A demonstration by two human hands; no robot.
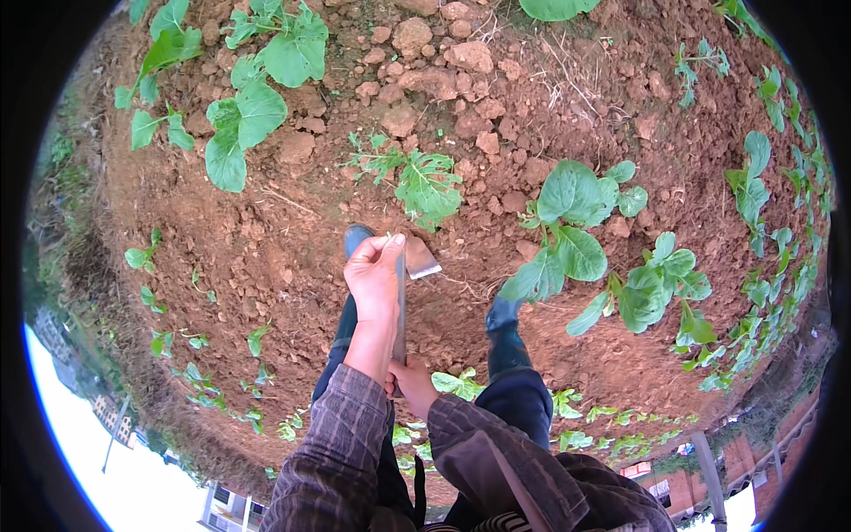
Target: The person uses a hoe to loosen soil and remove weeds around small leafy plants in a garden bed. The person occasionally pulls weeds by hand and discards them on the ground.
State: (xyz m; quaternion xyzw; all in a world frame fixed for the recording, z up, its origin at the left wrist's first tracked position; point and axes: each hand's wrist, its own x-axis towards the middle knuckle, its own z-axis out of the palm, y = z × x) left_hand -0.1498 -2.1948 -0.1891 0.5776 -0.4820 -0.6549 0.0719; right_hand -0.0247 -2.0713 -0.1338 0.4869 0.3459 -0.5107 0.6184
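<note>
While broad-leaved seedlings (244, 120) crowd the upper left corner of the red soil bed (292, 239), the person's left hand (376, 275) sits near the bed's middle, fingers wrapped shut around the hoe handle (401, 310) high on its length. Just right of that hand, the hoe's metal blade (420, 259) rests on the dirt below a jagged-leaved weed (424, 183). Lower down, the right hand (412, 383) closes on the handle's near end, against a plaid sleeve (479, 434). A dark boot (502, 312) stands right of the handle, beside a leafy green plant (567, 230), with more plants along the bed's right edge.
</note>
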